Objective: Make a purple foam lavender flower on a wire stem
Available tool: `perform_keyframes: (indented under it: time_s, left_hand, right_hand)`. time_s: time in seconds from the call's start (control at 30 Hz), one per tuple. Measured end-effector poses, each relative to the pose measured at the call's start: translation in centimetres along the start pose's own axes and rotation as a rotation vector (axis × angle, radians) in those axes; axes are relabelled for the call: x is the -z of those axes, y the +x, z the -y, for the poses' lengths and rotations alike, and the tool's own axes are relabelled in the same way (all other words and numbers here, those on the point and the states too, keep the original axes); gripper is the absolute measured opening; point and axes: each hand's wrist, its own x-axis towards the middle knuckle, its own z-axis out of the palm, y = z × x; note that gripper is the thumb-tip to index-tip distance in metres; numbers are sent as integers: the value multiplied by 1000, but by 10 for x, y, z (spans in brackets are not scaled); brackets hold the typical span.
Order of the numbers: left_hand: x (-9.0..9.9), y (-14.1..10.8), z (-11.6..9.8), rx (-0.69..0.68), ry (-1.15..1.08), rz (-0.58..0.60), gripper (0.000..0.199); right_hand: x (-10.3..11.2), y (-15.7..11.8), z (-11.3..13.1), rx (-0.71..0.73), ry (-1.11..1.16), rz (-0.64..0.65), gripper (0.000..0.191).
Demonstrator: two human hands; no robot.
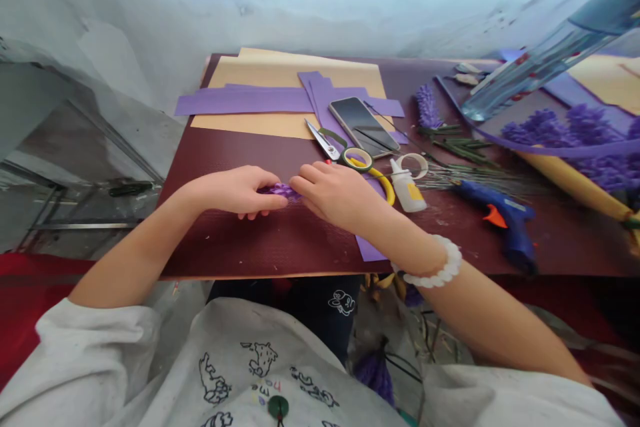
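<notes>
Near the front of the dark red table, my left hand (pixel 235 190) pinches one end of a small purple frilled piece (pixel 281 191) between thumb and fingers. My right hand (pixel 340 193), with a white bracelet on the wrist, closes its fingertips on the other end of the same piece. Just beyond the right hand lie scissors (pixel 325 145) with open blades, a roll of green tape (pixel 358 159) and a phone (pixel 363 123). A white glue bottle (pixel 409 192) rests to the right of that hand.
Purple paper strips (pixel 250 100) lie over tan sheets (pixel 230 73) at the back. On the right are a blue glue gun (pixel 505 213), wire stems (pixel 450 177), a finished purple flower spike (pixel 427 107), a clear bottle (pixel 535 60) and bunched purple flowers (pixel 590 130).
</notes>
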Motion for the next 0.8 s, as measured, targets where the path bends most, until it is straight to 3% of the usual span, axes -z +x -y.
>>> perform_keyframes:
  time_s: [0.13,0.23,0.37,0.47,0.6,0.67,0.8]
  left_hand:
    - [-14,9,6,23,-513,34,29]
    - [-25,12,11,53,-762,106,24]
    - [-31,12,12,59,-734,17,23]
    - [-30,12,11,65,-663,-94,20]
    - [-25,11,11,77,-679,-136,21]
    - [-22,11,12,72,-698,-125,22]
    - [-20,10,15,76,-726,-68,23]
  right_hand:
    - [-14,0,-11,19,38,-127,19]
    - [-18,-3,-14,10,111,-171,20]
    - [-16,-11,-18,-31,231,-288,25]
    - [-13,-17,-20,-128,340,-458,38]
    - [-11,-21,-20,-273,426,-656,41]
    - [-12,-21,-19,-275,401,-634,39]
    - [-13,-19,-20,-207,324,-450,26]
